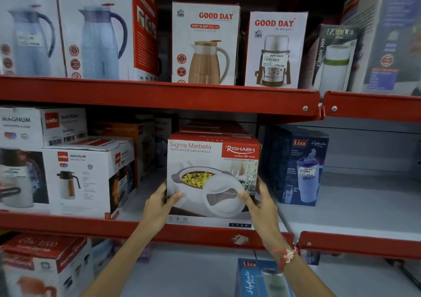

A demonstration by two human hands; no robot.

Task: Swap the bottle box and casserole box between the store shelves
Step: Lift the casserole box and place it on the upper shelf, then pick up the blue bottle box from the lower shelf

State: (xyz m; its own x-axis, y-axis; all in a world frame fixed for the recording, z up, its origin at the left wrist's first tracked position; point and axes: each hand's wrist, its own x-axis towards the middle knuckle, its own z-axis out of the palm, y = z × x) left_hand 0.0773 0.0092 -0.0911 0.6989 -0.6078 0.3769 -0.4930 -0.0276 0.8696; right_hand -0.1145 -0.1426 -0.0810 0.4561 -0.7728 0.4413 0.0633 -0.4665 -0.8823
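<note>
Because both hands clamp it from opposite sides, the casserole box [213, 178] reads as gripped for a two-handed carry, a judgement only; whether it is leaving or arriving cannot be told.

Shelving, red metal: middle shelf [341, 212] carries the casserole box at its front lip; top shelf [159, 96] runs directly above the casserole box; a lower shelf lies beneath it.

Casserole box, white and red: upright, printed face turned outward toward the person, lettering level. Roughly cube-shaped, so the long axis is hard to call; the front face looks slightly wider than tall, running left to right along the shelf. More red boxes sit behind it.

Bottle box [300, 167], dark blue: just right of the casserole box on the same level, standing tall, long axis vertical, picture facing out. A second blue box [257, 278] stands below the casserole box, on the lower shelf.

Left hand [159, 203]: fingers curled round the casserole box's lower left edge, thumb on the front.

Right hand [262, 205]: fingers wrapped round the lower right edge, thumb on the front; red thread at the wrist.
</note>
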